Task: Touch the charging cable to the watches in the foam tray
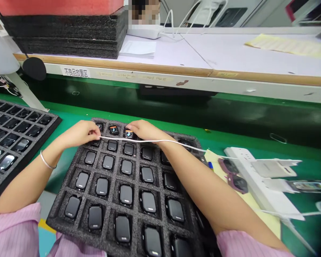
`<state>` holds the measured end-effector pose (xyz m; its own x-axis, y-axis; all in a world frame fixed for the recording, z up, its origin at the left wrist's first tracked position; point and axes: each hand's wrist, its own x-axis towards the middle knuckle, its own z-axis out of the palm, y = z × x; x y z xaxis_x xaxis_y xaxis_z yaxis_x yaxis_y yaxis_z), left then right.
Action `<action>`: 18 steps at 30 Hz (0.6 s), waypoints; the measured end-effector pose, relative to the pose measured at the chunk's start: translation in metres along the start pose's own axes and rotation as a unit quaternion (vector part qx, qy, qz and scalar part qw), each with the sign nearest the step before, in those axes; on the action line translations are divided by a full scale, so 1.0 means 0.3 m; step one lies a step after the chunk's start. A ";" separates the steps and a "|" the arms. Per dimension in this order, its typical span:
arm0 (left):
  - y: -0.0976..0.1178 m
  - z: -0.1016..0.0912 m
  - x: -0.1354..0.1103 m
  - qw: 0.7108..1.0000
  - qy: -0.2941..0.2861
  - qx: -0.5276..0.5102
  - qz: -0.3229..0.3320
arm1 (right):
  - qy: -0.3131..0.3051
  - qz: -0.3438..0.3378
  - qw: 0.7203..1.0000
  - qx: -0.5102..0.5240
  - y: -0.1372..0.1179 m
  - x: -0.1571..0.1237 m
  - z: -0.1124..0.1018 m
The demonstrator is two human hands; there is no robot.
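A grey foam tray [103,198] holds rows of dark smartwatch bodies [126,194] without straps, most with blank faces up. At its far left corner my left hand [88,134] pinches the end of a white cable [139,141], beside a watch partly covered by the fingers. My right hand [143,129] is in the far row, its thumb on the top edge of a smartwatch [128,134] with a lit screen; its other fingers are mostly hidden. Between the hands sits another lit smartwatch [113,129]. The cable passes over my right wrist toward the right.
Another foam tray of watches [10,132] lies at left. On the right are a white power strip [267,189] with plugged-in chargers, yellow paper [273,225] and dark sunglasses [235,175]. A shelf [192,73] crosses behind, bearing stacked black foam [69,35]; a person is beyond.
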<state>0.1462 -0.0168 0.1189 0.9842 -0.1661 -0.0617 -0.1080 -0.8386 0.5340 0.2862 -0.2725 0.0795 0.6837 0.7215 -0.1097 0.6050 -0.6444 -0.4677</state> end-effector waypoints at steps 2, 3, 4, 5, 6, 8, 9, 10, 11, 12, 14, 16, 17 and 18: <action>-0.007 0.030 -0.025 0.998 -0.013 0.063 0.005 | 0.018 0.000 1.000 0.016 -0.002 0.012 0.003; -0.009 0.043 -0.031 0.996 -0.015 0.085 0.007 | 0.036 0.004 0.999 0.020 -0.002 0.017 0.004; -0.010 0.055 -0.034 0.994 -0.016 0.103 0.007 | 0.059 0.010 0.998 0.020 0.000 0.017 0.003; -0.012 0.063 -0.035 0.993 -0.018 0.116 0.007 | 0.086 0.019 0.996 0.019 0.006 0.012 0.000; -0.013 0.069 -0.036 0.992 -0.021 0.123 0.009 | 0.109 0.025 0.994 0.016 0.017 -0.002 -0.006; -0.017 0.075 -0.038 0.990 -0.035 0.134 0.016 | 0.134 0.023 0.991 0.001 0.059 -0.056 -0.023; -0.019 0.076 -0.039 0.988 -0.041 0.150 0.019 | 0.132 0.015 0.991 -0.008 0.090 -0.098 -0.035; -0.023 0.078 -0.038 0.984 -0.043 0.174 0.023 | 0.124 0.006 0.992 -0.019 0.126 -0.149 -0.047; -0.027 0.079 -0.036 0.977 -0.039 0.206 0.027 | 0.113 -0.002 0.993 -0.028 0.165 -0.207 -0.059; -0.031 0.080 -0.031 0.971 -0.033 0.236 0.034 | 0.099 -0.003 0.994 -0.036 0.203 -0.271 -0.072; -0.039 0.079 -0.014 0.960 -0.036 0.272 0.058 | 0.078 0.012 0.996 -0.043 0.273 -0.401 -0.095; -0.046 0.070 0.009 0.957 -0.055 0.274 0.079 | 0.075 0.036 0.996 -0.040 0.323 -0.520 -0.111; -0.048 0.060 0.018 0.959 -0.061 0.265 0.078 | 0.077 0.043 0.995 -0.036 0.340 -0.569 -0.114; -0.050 0.046 0.026 0.964 -0.062 0.251 0.066 | 0.075 0.042 0.996 -0.033 0.351 -0.610 -0.114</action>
<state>0.1535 -0.0127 0.0988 0.9362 -0.3232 -0.1383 -0.3162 -0.9461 0.0708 0.2388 -0.4811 0.0803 0.7833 0.6215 -0.0119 0.5648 -0.7195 -0.4040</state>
